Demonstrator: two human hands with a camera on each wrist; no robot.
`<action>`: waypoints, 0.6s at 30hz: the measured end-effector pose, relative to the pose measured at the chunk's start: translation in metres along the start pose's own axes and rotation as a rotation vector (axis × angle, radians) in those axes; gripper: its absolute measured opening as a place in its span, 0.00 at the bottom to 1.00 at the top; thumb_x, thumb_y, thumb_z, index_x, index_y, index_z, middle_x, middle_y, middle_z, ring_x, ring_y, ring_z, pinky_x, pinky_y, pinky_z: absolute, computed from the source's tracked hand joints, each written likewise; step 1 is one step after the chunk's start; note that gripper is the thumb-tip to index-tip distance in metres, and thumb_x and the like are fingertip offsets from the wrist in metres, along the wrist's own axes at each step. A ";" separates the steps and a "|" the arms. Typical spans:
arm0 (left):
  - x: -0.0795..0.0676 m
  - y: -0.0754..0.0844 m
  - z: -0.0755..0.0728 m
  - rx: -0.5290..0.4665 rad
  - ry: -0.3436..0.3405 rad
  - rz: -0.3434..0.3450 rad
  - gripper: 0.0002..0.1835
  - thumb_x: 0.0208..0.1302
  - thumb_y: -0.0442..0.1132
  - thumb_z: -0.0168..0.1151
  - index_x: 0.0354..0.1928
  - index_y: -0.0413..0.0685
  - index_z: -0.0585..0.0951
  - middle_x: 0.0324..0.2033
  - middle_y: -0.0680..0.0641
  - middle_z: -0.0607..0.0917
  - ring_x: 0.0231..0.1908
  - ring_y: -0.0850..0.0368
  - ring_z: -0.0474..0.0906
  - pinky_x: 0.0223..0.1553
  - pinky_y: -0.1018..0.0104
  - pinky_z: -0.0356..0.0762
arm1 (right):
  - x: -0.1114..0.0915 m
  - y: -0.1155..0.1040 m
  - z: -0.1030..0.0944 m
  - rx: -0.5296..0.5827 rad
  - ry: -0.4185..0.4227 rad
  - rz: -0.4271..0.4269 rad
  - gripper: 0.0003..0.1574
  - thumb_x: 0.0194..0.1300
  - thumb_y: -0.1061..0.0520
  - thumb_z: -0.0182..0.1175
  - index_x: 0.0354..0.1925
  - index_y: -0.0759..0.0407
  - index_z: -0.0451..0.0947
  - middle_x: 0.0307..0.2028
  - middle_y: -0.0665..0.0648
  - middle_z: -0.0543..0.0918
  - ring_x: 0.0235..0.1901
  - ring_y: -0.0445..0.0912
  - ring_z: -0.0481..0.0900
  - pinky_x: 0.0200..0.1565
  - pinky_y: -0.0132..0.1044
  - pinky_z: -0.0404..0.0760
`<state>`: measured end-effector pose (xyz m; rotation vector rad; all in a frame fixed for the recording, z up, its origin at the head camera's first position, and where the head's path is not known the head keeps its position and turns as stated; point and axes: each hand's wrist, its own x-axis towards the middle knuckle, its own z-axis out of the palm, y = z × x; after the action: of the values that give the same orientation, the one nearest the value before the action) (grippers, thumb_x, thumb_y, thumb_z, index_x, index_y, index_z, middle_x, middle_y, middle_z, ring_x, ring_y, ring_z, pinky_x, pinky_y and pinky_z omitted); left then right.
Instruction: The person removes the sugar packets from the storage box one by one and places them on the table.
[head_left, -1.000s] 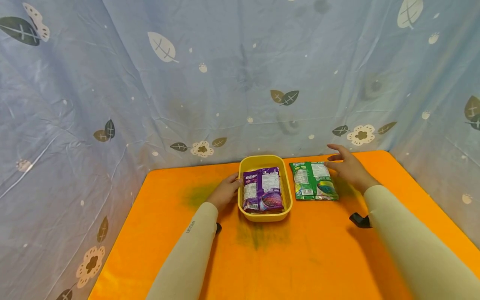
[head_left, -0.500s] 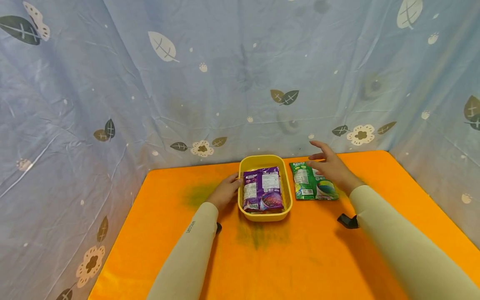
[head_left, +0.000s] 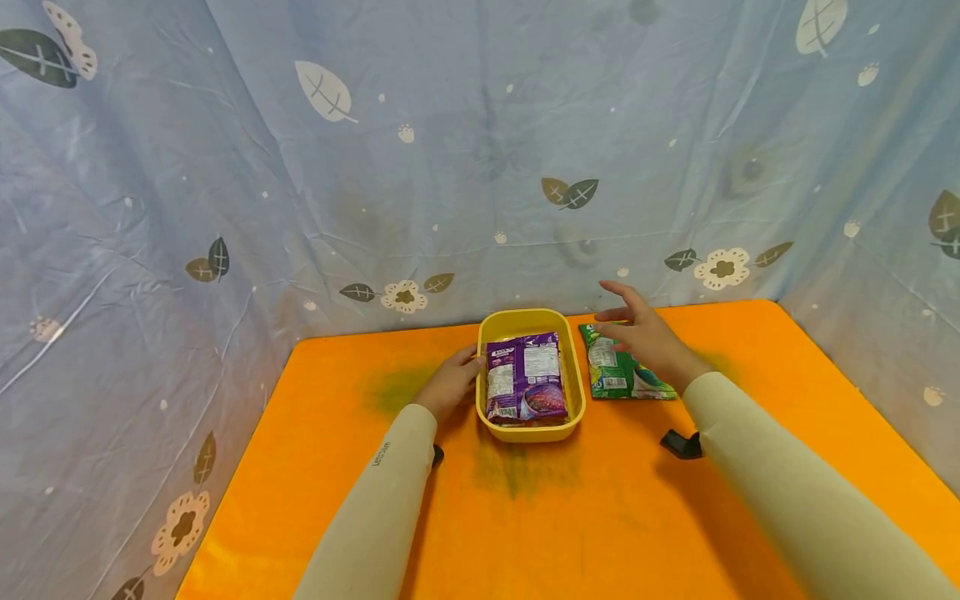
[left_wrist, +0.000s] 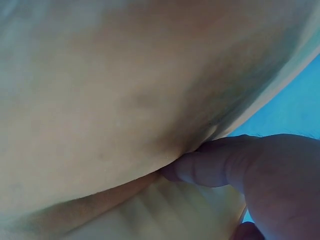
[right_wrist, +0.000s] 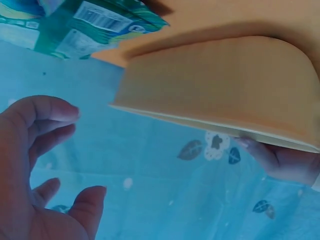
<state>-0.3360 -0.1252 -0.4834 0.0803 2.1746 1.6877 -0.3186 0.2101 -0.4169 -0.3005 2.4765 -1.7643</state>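
Note:
A yellow plastic bin (head_left: 580,400) stands at the table's back, with a purple snack packet (head_left: 542,362) lying inside on top of something mostly hidden. My left hand (head_left: 450,383) grips the bin's left rim; up close in the left wrist view, fingertips (left_wrist: 200,167) meet the rim. To the bin's right lies a green snack packet (head_left: 609,379), partly covered by my right hand (head_left: 652,340) in the head view. That hand hovers with fingers spread and holds nothing. In the right wrist view it is apart from both the bin (right_wrist: 215,82) and the green packet (right_wrist: 85,30).
An orange cloth (head_left: 525,525) covers the table, with a few dark greenish stains. Close behind the table and along both sides hangs a blue curtain (head_left: 465,158) with leaf and flower prints. Black wrist devices (head_left: 682,444) show under the sleeves.
My right hand has moved left across the green packet, from its right edge toward the bin. My left hand and the bin have stayed put.

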 end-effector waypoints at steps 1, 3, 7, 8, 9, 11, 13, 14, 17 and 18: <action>0.000 0.000 0.000 -0.001 -0.001 0.001 0.29 0.73 0.53 0.47 0.73 0.60 0.61 0.58 0.51 0.75 0.56 0.53 0.73 0.53 0.55 0.74 | 0.000 -0.001 0.002 0.013 -0.001 0.005 0.46 0.65 0.41 0.61 0.72 0.29 0.48 0.58 0.62 0.71 0.54 0.58 0.72 0.51 0.55 0.75; 0.000 0.001 0.000 -0.009 -0.006 0.011 0.29 0.74 0.52 0.47 0.73 0.58 0.60 0.58 0.50 0.75 0.56 0.52 0.73 0.53 0.55 0.74 | 0.000 -0.001 0.005 0.035 -0.021 0.005 0.45 0.66 0.43 0.60 0.73 0.30 0.47 0.58 0.63 0.70 0.55 0.58 0.72 0.51 0.55 0.75; 0.000 0.002 0.000 -0.012 -0.008 0.005 0.29 0.74 0.53 0.47 0.73 0.58 0.60 0.57 0.51 0.75 0.57 0.53 0.73 0.52 0.56 0.75 | 0.000 -0.003 0.011 0.095 -0.046 0.010 0.43 0.68 0.48 0.59 0.73 0.30 0.49 0.59 0.65 0.69 0.55 0.59 0.72 0.52 0.56 0.74; 0.000 0.003 0.000 -0.017 -0.010 0.005 0.29 0.74 0.53 0.47 0.73 0.58 0.60 0.57 0.51 0.75 0.57 0.53 0.73 0.52 0.56 0.75 | 0.000 -0.004 0.013 0.108 -0.056 0.009 0.43 0.68 0.49 0.59 0.73 0.30 0.49 0.60 0.65 0.68 0.55 0.60 0.72 0.52 0.56 0.73; 0.000 0.003 0.000 -0.024 -0.013 0.003 0.29 0.74 0.53 0.47 0.73 0.58 0.60 0.57 0.50 0.75 0.56 0.52 0.73 0.52 0.56 0.75 | 0.000 -0.004 0.015 0.115 -0.061 0.010 0.43 0.68 0.49 0.60 0.72 0.30 0.49 0.60 0.66 0.68 0.55 0.60 0.73 0.52 0.56 0.73; -0.001 0.003 0.000 -0.015 -0.011 -0.001 0.29 0.74 0.53 0.47 0.73 0.58 0.61 0.58 0.51 0.75 0.56 0.53 0.73 0.51 0.56 0.75 | -0.001 -0.006 0.019 0.126 -0.078 0.015 0.43 0.68 0.48 0.60 0.72 0.29 0.50 0.60 0.66 0.67 0.54 0.61 0.73 0.52 0.57 0.73; -0.002 0.003 0.000 -0.018 -0.011 0.005 0.28 0.74 0.52 0.47 0.73 0.58 0.61 0.58 0.50 0.75 0.56 0.53 0.73 0.51 0.56 0.75 | -0.001 -0.007 0.024 0.128 -0.092 0.019 0.43 0.67 0.47 0.61 0.72 0.28 0.50 0.60 0.66 0.67 0.54 0.61 0.74 0.52 0.57 0.73; -0.002 0.004 0.000 -0.019 -0.012 0.008 0.28 0.74 0.52 0.47 0.73 0.57 0.60 0.58 0.50 0.75 0.56 0.52 0.73 0.51 0.56 0.76 | -0.001 -0.008 0.026 0.140 -0.101 0.017 0.43 0.67 0.48 0.60 0.72 0.28 0.50 0.60 0.66 0.66 0.54 0.61 0.74 0.53 0.57 0.73; -0.003 0.004 0.000 -0.019 -0.013 0.017 0.28 0.75 0.51 0.46 0.73 0.56 0.60 0.58 0.49 0.75 0.56 0.52 0.73 0.50 0.56 0.76 | -0.002 -0.010 0.031 0.162 -0.118 0.002 0.42 0.68 0.49 0.59 0.71 0.28 0.51 0.60 0.68 0.65 0.54 0.63 0.73 0.52 0.57 0.73; -0.003 0.004 0.000 -0.029 -0.017 0.021 0.28 0.75 0.50 0.46 0.73 0.55 0.60 0.58 0.48 0.75 0.56 0.52 0.73 0.51 0.56 0.76 | -0.002 -0.011 0.033 0.171 -0.124 -0.004 0.41 0.69 0.50 0.59 0.71 0.28 0.51 0.60 0.69 0.65 0.54 0.64 0.73 0.52 0.57 0.73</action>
<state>-0.3335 -0.1248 -0.4787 0.1094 2.1438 1.7229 -0.3100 0.1768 -0.4177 -0.3877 2.2263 -1.8823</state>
